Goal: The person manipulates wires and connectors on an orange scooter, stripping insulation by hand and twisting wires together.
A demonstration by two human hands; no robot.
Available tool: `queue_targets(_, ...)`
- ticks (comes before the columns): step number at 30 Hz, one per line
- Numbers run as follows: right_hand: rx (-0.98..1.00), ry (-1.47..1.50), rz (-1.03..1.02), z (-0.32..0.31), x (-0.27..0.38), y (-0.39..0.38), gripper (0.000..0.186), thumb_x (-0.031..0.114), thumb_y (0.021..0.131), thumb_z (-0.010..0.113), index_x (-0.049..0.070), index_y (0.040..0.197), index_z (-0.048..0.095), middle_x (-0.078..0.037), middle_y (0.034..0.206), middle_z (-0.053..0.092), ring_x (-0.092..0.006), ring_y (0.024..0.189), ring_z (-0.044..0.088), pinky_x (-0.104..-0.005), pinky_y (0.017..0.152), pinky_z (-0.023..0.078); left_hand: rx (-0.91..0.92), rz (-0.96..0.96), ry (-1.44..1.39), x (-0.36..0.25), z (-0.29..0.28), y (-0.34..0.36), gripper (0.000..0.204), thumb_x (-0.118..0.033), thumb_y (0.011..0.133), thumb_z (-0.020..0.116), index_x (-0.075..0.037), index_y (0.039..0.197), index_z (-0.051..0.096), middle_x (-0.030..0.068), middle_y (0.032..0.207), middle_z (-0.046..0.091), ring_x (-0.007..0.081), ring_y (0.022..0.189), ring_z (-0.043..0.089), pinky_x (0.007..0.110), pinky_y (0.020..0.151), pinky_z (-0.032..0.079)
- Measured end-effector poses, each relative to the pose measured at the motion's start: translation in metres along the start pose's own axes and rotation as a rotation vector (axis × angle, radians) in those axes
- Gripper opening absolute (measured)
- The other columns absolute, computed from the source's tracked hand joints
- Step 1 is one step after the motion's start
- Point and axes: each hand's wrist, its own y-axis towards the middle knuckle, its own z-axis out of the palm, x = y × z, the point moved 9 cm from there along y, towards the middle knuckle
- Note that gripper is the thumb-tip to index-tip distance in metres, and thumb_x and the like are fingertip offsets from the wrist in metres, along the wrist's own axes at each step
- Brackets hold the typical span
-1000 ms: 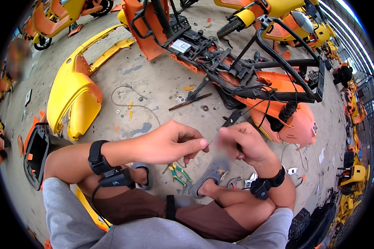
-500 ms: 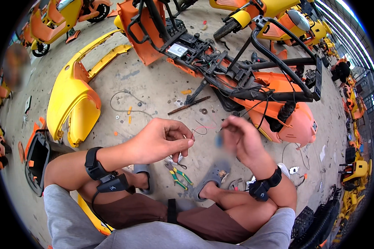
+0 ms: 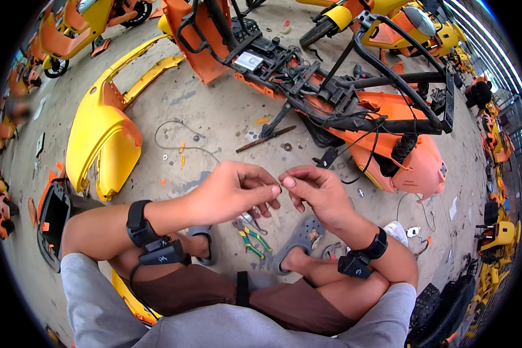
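Observation:
My left hand [image 3: 243,192] is closed in a pinch, with thumb and fingertips together on the end of a thin wire. Facing it, my right hand [image 3: 319,190] pinches too, and its fingertips nearly meet those of the left. A short bit of red wire [image 3: 299,173] shows along the right index finger; the rest is hidden by my fingers. Below the hands, pliers [image 3: 254,241] with green and yellow handles lie on the floor between my feet. Beyond the hands lies a stripped scooter frame [image 3: 316,98] with exposed cables and orange body panels.
A large yellow body panel [image 3: 107,136] lies at the left, beside a black bin-like part [image 3: 53,223]. A rusty rod [image 3: 265,139], a loose cable [image 3: 177,123] and small scraps litter the concrete. More yellow scooters [image 3: 78,32] stand at the back. Someone in dark clothes [image 3: 479,93] is far right.
My right hand has moved left to meet the left hand, and its fingers have closed on the wire. The wire that stretched between the hands is now mostly hidden.

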Motion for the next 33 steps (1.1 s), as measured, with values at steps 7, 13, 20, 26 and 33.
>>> queue_targets(7, 0.105, 0.353, 0.084, -0.005, -0.007, -0.001, 0.015, 0.014, 0.089, 0.055, 0.002, 0.099, 0.053, -0.015, 0.100, 0.064, -0.0156, 0.078, 0.058, -0.0290, 0.061, 0.046, -0.130, 0.040, -0.270, -0.004, -0.019, 0.001, 0.028, -0.017, 0.098, 0.049, 0.009, 0.106, 0.052, 0.0206, 0.096, 0.065, 0.0256, 0.081, 0.068, 0.033, 0.072, 0.057)
queue_targets(13, 0.059, 0.477, 0.020, -0.015, 0.000, 0.000, 0.013, 0.015, 0.091, 0.054, 0.004, 0.097, 0.053, -0.012, 0.094, 0.063, -0.0162, 0.076, 0.058, -0.0304, 0.061, 0.045, -0.214, 0.080, -0.372, -0.014, -0.040, 0.000, 0.027, -0.022, 0.099, 0.048, 0.003, 0.109, 0.050, 0.0209, 0.102, 0.064, 0.0280, 0.090, 0.067, 0.035, 0.077, 0.056)
queue_targets(20, -0.049, 0.254, -0.006, -0.012, 0.002, -0.001, 0.028, 0.019, 0.089, 0.064, 0.000, 0.109, 0.059, -0.009, 0.092, 0.064, -0.0106, 0.065, 0.057, -0.0257, 0.056, 0.045, -0.041, 0.115, -0.048, -0.021, -0.017, -0.007, 0.031, -0.022, 0.096, 0.054, 0.004, 0.111, 0.060, 0.0150, 0.107, 0.065, 0.0197, 0.092, 0.065, 0.031, 0.076, 0.056)
queue_targets(26, -0.048, 0.067, -0.023, 0.001, 0.003, 0.010, 0.032, 0.020, 0.086, 0.068, -0.002, 0.109, 0.061, -0.007, 0.087, 0.067, -0.0073, 0.059, 0.053, -0.0213, 0.050, 0.041, 0.229, 0.041, 0.221, -0.002, 0.016, -0.002, 0.024, -0.018, 0.092, 0.062, 0.001, 0.106, 0.068, 0.0083, 0.100, 0.069, 0.0098, 0.089, 0.062, 0.025, 0.074, 0.052)
queue_targets(33, -0.041, 0.078, 0.089, 0.009, -0.002, 0.013, 0.027, 0.016, 0.089, 0.059, -0.001, 0.110, 0.061, -0.006, 0.083, 0.065, -0.0080, 0.058, 0.055, -0.0219, 0.049, 0.041, 0.014, 0.039, 0.261, -0.014, 0.005, -0.009, 0.025, -0.021, 0.090, 0.064, 0.002, 0.099, 0.069, 0.0050, 0.077, 0.069, 0.0060, 0.064, 0.060, 0.022, 0.060, 0.050)
